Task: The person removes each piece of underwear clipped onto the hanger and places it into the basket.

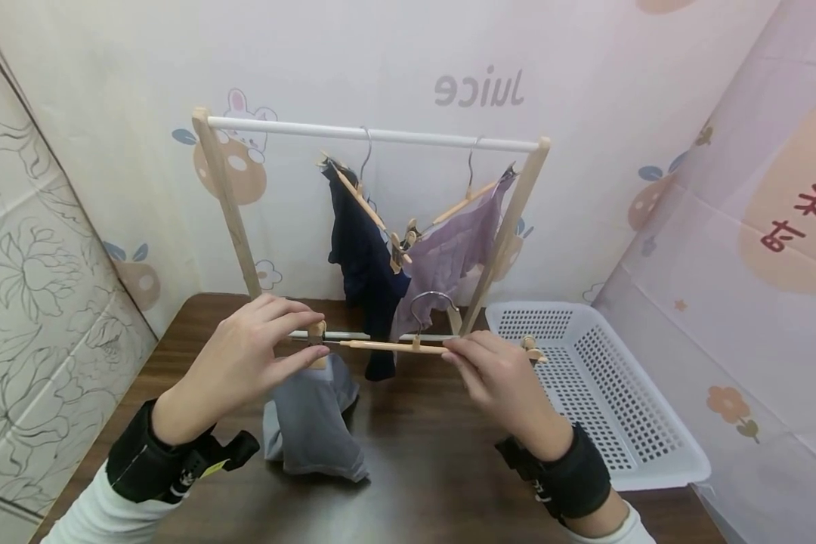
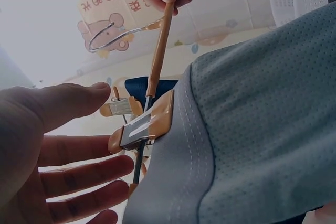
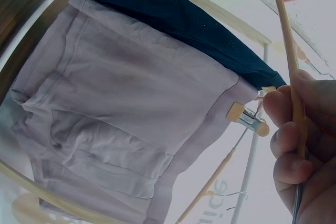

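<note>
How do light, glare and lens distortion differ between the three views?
Head: fairly even light, a soft sheen on the brown table; left wrist: backdrop washed out at upper left, the left hand in shade, the grey garment's mesh and stitching readable; right wrist: backdrop overbright, lilac garment duller, a wooden rack post looking bowed, likely by the lens.

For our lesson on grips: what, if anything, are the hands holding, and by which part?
The right hand holds the front hanger by its wooden bar. The left hand, open around one clip, isn't gripping it.
</note>
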